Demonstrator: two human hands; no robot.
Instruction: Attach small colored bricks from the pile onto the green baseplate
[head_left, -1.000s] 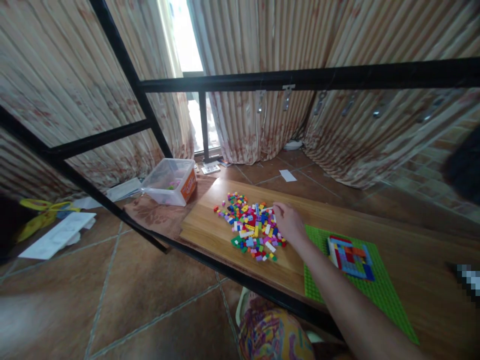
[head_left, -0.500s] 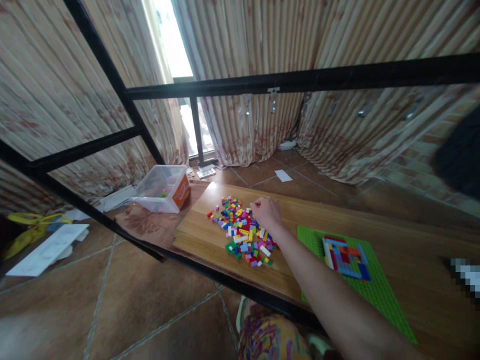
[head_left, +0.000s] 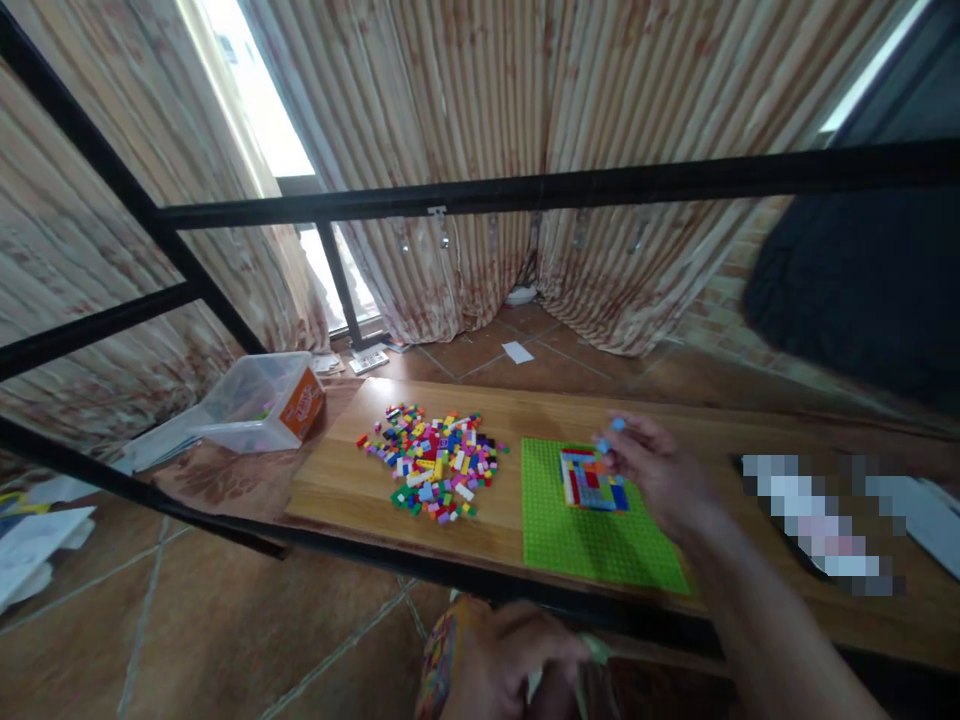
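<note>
My right hand (head_left: 656, 465) hovers over the far right part of the green baseplate (head_left: 592, 555), its fingers pinched on small light blue bricks (head_left: 617, 424). Just below and left of the fingertips sits a block of multicoloured bricks (head_left: 585, 480) built up on the baseplate, partly covered by the hand. My left hand (head_left: 517, 645) is low at the bottom of the view, below the table edge and near my knee; it is smeared by motion, and I cannot make out its fingers. A loose pile of colourful bricks (head_left: 431, 465) lies left of the baseplate.
A clear plastic box (head_left: 251, 430) with an orange label stands left of the wooden table (head_left: 337, 480). Black metal bars (head_left: 480, 195) cross behind and in front. A blurred-out dark-edged object (head_left: 810, 540) lies on the right, and papers (head_left: 45, 550) are on the floor.
My right hand has moved right from the brick pile to the baseplate, now with light blue bricks in its fingers. My left hand has come into view, and the camera has turned right.
</note>
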